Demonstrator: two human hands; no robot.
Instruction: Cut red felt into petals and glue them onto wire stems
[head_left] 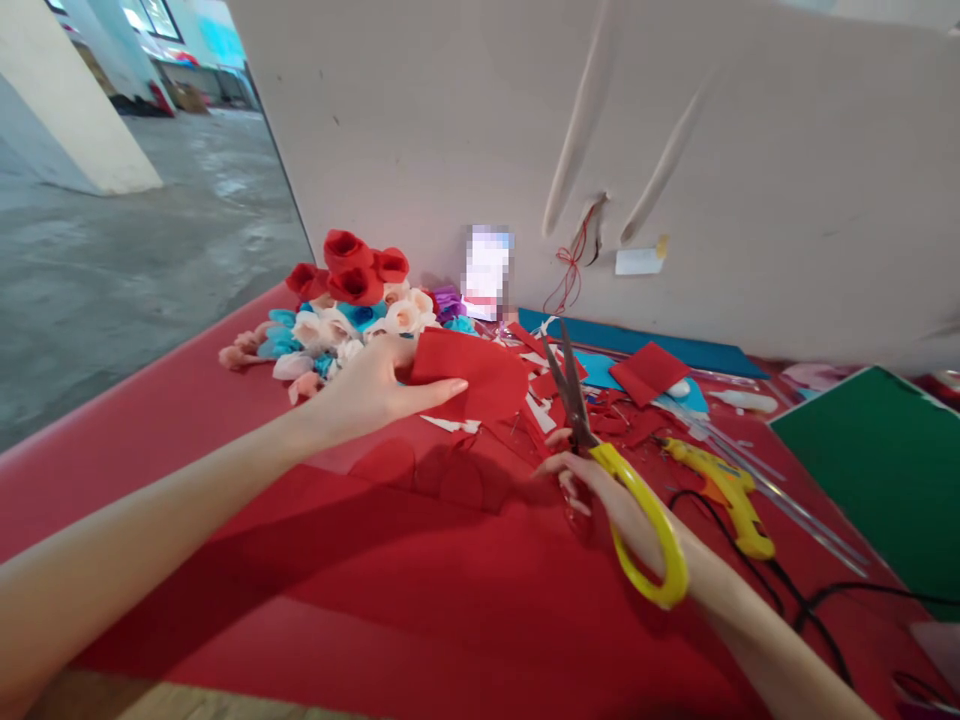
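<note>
Just left of the yellow-handled scissors (611,462), the left hand (382,385) pinches a red piece (480,375). The nearer right hand (604,492) holds the scissors, finger placement partly unclear; their long axis runs blades-away, handles toward the wearer. Beyond the scissors, the white label (637,262) and blurred screen (487,270) bear no readable writing.

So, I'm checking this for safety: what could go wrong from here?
The open scissors in the right hand could nick the left hand holding the red piece. The right forearm might catch the black cord and drag the glue gun. If hot, which doesn't show, it might burn.
</note>
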